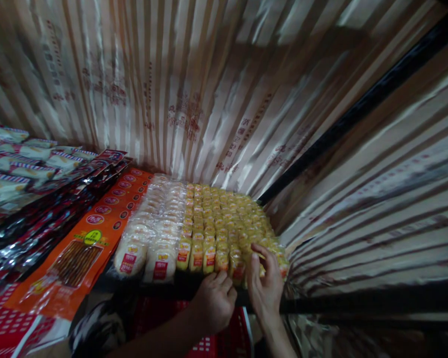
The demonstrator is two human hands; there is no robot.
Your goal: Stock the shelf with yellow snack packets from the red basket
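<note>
Rows of small yellow wrapped snack packets (209,226) stand packed together on a dark shelf. My left hand (215,301) is closed at the front edge of these rows, its curled fingertips against the foot of a front packet. What lies inside its fingers, if anything, is hidden. My right hand (266,281) reaches over the front right corner of the yellow packets, thumb and fingers apart, and covers some of them. Left of the yellow rows are two rows of larger white round wrapped packets (130,253) with red labels.
An orange bag of stick snacks (84,253) and dark shiny packets (30,238) lie farther left, beside white wrapped packets (15,164). Red perforated baskets (2,318) are below the shelf. Striped plastic sheeting (194,89) hangs behind, with a black bar (358,117) at right.
</note>
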